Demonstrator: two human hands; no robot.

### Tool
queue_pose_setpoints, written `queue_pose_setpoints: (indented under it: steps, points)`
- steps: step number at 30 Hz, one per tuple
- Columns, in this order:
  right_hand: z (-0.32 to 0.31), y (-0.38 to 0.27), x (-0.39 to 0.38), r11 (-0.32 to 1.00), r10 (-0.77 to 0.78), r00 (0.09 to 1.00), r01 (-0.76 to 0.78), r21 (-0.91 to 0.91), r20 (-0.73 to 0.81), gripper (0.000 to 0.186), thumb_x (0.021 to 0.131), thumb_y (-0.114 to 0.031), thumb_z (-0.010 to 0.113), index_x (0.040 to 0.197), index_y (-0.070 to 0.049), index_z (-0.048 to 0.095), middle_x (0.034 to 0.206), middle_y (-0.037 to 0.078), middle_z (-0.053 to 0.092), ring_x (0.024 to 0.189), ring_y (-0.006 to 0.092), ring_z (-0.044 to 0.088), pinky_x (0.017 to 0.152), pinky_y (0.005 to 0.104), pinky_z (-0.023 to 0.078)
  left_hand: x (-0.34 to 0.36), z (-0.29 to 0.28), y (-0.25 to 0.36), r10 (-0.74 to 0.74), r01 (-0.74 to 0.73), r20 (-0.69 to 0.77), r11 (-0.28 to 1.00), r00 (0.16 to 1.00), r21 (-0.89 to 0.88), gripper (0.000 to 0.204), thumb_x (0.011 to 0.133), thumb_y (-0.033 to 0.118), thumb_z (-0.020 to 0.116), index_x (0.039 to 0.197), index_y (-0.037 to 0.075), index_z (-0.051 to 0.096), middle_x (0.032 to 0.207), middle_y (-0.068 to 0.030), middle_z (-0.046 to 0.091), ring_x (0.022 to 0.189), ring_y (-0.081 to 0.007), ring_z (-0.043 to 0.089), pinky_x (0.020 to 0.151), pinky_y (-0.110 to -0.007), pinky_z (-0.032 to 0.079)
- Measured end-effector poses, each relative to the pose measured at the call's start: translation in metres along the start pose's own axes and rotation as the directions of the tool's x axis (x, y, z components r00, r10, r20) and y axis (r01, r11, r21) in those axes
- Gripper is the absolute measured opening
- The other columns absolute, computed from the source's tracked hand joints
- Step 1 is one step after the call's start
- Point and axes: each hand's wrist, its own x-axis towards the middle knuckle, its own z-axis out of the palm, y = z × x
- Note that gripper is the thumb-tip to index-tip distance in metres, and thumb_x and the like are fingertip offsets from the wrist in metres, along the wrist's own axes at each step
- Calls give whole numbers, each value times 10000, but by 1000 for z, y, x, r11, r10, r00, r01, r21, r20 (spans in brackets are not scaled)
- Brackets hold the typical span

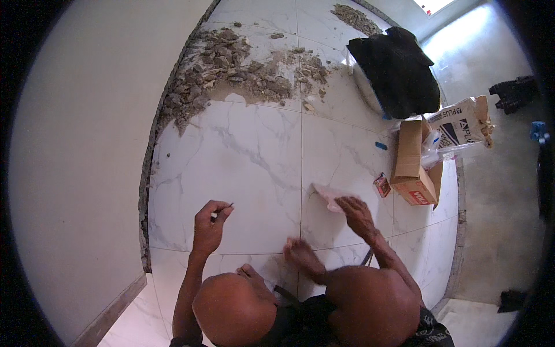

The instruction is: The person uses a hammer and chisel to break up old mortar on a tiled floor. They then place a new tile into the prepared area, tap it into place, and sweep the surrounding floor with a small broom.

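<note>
My left hand [208, 226] is raised over the white marble-look tile floor [248, 179], thumb and forefinger pinched. A small dark thing [232, 205] sticks out at the fingertips, too small to name. To the right, my right hand [359, 217] grips the edge of a thin, crumpled pale pink cloth or plastic sheet [328, 195]; which of the two I cannot tell. The sheet lies on or just above the tiles. My bare feet and bent knees show below the hands.
Broken rubble [231, 66] lies along the left wall, with another heap [355, 20] farther back. A black cover [396, 72] drapes over a pale container. An opened cardboard box [413, 168], a paper sack [462, 124], a small red packet [382, 185] and a blue piece [381, 146] lie right.
</note>
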Motion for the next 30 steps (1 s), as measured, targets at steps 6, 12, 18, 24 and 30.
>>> queue_pose_setpoints:
  steps: [6, 12, 18, 24, 30]
  points:
    - [18, 4, 51, 1000, -4, 999, 3, -22, -45, 531, 847, -10, 523, 1368, -110, 500, 1379, 118, 529, 1277, 314, 487, 1093, 450, 330, 34, -1, 2, 71, -69, 60, 997, 996, -38, 133, 900, 148, 656, 916, 17, 669, 823, -32, 645, 734, -103, 537, 648, -263, 433]
    - [14, 39, 201, 979, -195, 971, 185, -80, -142, 564, 781, 81, 507, 1314, -97, 550, 1311, 136, 575, 1232, 330, 515, 1066, 455, 366, 51, -41, 4, -130, 128, 13, 988, 991, 85, 117, 892, 154, 665, 911, 41, 643, 802, -6, 632, 752, -100, 540, 656, -261, 416]
    - [2, 61, 275, 981, -188, 979, 183, -57, -85, 574, 810, 30, 518, 1359, -137, 513, 1340, 112, 554, 1233, 297, 513, 1057, 470, 363, 6, -79, -11, -472, 434, 181, 875, 863, 213, 182, 881, 201, 679, 902, 22, 661, 800, -42, 644, 753, -107, 546, 685, -284, 446]
    - [-9, 71, 279, 953, -225, 974, 213, -214, -35, 593, 810, 8, 536, 1386, -124, 480, 1351, 146, 537, 1233, 391, 498, 1057, 503, 365, -72, -95, -39, -682, 686, 89, 726, 726, -35, 129, 851, 120, 671, 878, -6, 662, 773, -14, 615, 711, -91, 511, 639, -260, 430]
    - [15, 83, 338, 976, -193, 978, 182, -119, -84, 613, 808, -30, 577, 1403, -123, 461, 1374, 140, 524, 1245, 387, 495, 1058, 498, 372, -90, -79, -8, -786, 781, -65, 618, 614, -89, 115, 819, 98, 680, 854, -2, 635, 706, -21, 567, 635, -92, 488, 593, -250, 413]
